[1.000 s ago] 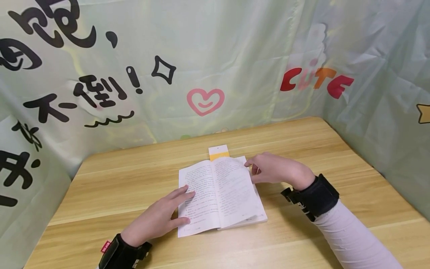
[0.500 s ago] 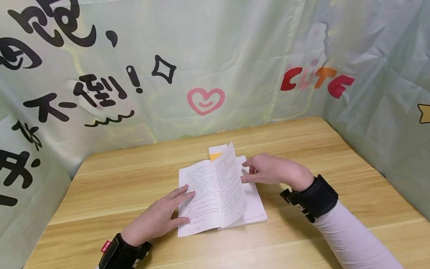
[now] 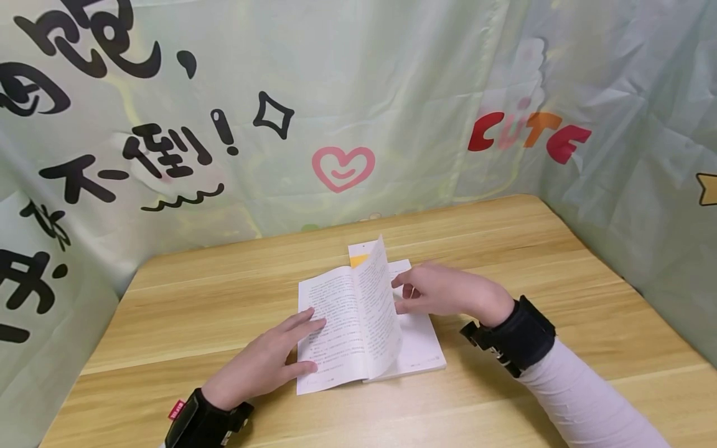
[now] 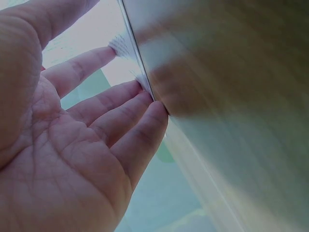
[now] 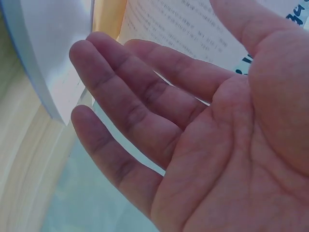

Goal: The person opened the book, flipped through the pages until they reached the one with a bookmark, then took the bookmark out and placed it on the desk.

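An open book (image 3: 330, 330) with printed text lies on the wooden table. One of its pages (image 3: 376, 311) stands raised and bowed near the middle, over the right half. My left hand (image 3: 263, 361) rests on the left page's outer edge, fingers spread; in the left wrist view, the fingertips (image 4: 157, 111) meet the book's edge. At the raised page's free edge is my right hand (image 3: 442, 289), its index finger and thumb reaching towards it. The right wrist view shows its fingers (image 5: 130, 111) extended and relaxed, with the printed page (image 5: 178, 29) behind them.
A white and yellow card (image 3: 358, 258) sticks out past the book's top edge. Around the book spreads the wooden table (image 3: 213, 305). Printed fabric (image 3: 403, 93) hangs behind the table and along its sides. Each wrist wears a black strap (image 3: 526, 336).
The page has lifted off the right half and swung left to stand near upright. My right hand has moved slightly left with it. My left hand has stayed in place.
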The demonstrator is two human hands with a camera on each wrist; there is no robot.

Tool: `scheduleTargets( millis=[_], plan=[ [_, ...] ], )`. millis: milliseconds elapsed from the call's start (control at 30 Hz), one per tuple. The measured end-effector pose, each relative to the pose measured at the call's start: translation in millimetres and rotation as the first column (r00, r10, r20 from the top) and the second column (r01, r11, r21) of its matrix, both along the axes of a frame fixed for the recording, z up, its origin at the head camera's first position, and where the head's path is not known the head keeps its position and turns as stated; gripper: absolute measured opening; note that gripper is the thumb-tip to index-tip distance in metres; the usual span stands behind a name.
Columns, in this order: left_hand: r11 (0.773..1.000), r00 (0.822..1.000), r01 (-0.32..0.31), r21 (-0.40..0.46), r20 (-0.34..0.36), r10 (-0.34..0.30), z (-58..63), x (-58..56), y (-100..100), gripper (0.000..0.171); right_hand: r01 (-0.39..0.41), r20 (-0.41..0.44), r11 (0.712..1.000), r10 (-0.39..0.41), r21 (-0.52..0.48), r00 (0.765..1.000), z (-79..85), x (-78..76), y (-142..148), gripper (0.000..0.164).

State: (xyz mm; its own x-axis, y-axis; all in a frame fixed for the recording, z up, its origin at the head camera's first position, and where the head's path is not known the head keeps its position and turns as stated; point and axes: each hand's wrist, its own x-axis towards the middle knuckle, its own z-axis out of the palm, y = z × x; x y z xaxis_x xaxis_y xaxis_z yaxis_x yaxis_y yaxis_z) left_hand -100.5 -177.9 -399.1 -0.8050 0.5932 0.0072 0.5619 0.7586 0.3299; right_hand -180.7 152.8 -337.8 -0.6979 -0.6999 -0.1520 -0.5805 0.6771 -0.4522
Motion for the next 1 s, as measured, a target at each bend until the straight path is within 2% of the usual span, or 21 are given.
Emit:
scheduleTargets(
  millis=[667,1000],
  plan=[
    [1.000,1.000,-0.001,-0.004,-0.015,0.001,1.0,-1.1,0,0.068,-0.053,-0.039,0.998,0.052,-0.042,0.998,-6.7,17.6,-26,0.051],
    [0.999,0.997,0.007,0.046,-0.073,-0.004,-2.6,-5.3,-3,0.066,-0.106,-0.077,0.990,0.099,-0.097,0.992,-13.1,21.6,-33,0.037]
  ],
)
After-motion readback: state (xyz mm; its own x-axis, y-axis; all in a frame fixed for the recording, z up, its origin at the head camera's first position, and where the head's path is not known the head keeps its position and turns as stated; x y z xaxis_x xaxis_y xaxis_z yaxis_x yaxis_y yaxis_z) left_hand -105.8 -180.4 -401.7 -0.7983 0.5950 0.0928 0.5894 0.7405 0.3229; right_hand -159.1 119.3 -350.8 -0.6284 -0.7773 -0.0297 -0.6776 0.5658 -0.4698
